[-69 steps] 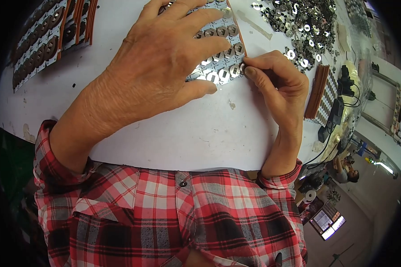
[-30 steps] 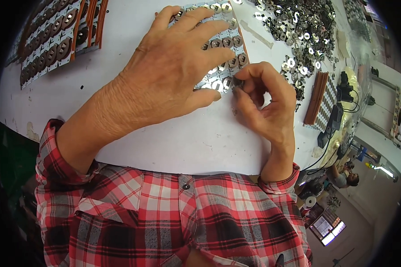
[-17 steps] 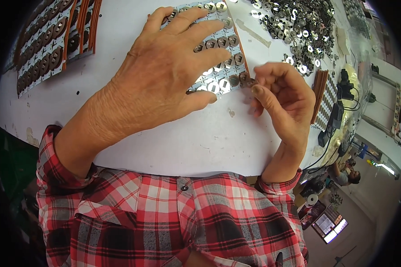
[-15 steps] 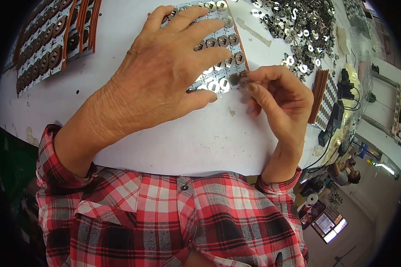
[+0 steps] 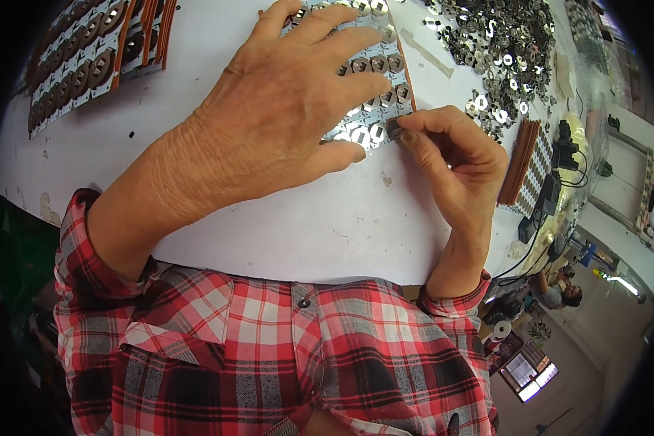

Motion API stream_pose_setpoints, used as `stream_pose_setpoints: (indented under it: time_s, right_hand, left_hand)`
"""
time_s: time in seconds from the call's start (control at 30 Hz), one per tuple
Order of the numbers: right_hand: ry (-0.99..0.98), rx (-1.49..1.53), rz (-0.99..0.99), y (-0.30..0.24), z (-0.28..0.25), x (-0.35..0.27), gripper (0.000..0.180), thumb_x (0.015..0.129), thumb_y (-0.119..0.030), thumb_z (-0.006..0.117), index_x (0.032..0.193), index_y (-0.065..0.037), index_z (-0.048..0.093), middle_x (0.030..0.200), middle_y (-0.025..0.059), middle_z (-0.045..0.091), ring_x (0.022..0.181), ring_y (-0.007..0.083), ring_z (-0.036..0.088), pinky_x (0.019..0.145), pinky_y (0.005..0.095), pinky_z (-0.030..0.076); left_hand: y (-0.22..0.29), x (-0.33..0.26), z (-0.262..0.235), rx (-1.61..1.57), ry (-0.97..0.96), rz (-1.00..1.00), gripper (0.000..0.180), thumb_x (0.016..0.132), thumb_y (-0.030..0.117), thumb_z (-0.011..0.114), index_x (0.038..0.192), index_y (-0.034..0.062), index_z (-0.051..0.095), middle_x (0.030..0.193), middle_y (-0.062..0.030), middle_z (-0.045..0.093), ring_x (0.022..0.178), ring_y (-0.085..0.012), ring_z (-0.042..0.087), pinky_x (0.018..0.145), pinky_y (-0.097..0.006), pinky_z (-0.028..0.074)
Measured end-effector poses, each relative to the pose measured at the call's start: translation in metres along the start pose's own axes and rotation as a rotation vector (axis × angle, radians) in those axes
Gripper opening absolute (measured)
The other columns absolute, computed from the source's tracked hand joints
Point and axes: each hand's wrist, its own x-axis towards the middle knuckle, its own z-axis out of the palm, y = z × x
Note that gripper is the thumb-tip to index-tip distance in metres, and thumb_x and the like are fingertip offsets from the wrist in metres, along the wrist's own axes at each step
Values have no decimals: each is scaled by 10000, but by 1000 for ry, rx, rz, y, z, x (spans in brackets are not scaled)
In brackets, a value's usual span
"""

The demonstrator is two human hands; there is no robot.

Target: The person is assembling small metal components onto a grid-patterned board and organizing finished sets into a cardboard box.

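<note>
My left hand (image 5: 269, 109) lies spread, palm down, over a light-blue circuit board panel (image 5: 371, 116) with an orange-brown edge. Rows of round, shiny metal clips (image 5: 377, 134) sit on the panel between and beyond the fingers; the hand hides much of its left part. At the panel's near right corner my right hand (image 5: 454, 149) is closed in a pinch. Its thumb and forefinger hold a small dark round metal piece (image 5: 394, 129), down at the end of the nearest row. The fingertips partly cover that piece.
A large pile of loose metal clips (image 5: 501, 54) lies at the far right. Below it stands a stack of panels (image 5: 523, 163), beside black adapters and cables (image 5: 548, 192). More panels with round pieces (image 5: 80, 73) stand at the far left. Another person (image 5: 556, 291) is in the background.
My right hand has moved left relative to the panel, bringing the small round piece over its near right corner. My left hand stays spread on the panel. The whole view has shifted slightly.
</note>
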Motion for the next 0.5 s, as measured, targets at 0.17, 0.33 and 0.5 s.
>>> stream_pose_setpoints:
  time_s: [0.17, 0.33, 0.5]
  right_hand:
    - [73, -119, 19, -9, 8, -4, 134, 897, 80, 740, 1024, 39, 745, 969, 36, 720, 863, 62, 662, 742, 198, 517]
    - [70, -272, -124, -4, 10, 1, 133, 869, 82, 752, 977, 5, 754, 881, 0, 667, 732, 20, 570, 614, 180, 413]
    - [72, -262, -147, -1, 10, 2, 116, 857, 61, 735, 961, 10, 740, 821, -9, 608, 670, 15, 505, 576, 189, 355]
  left_hand:
    - [0, -2, 1, -10, 29, 4, 504, 838, 332, 762, 1225, 29, 651, 1378, -275, 560, 1327, -444, 471, 1030, -582, 358]
    - [0, -1, 3, -17, 17, 8, 507, 824, 326, 766, 1217, 28, 649, 1377, -272, 563, 1326, -434, 472, 1025, -575, 362]
    - [1, 0, 3, -14, 24, -2, 510, 812, 320, 773, 1212, 29, 647, 1376, -270, 565, 1322, -427, 476, 1020, -569, 365]
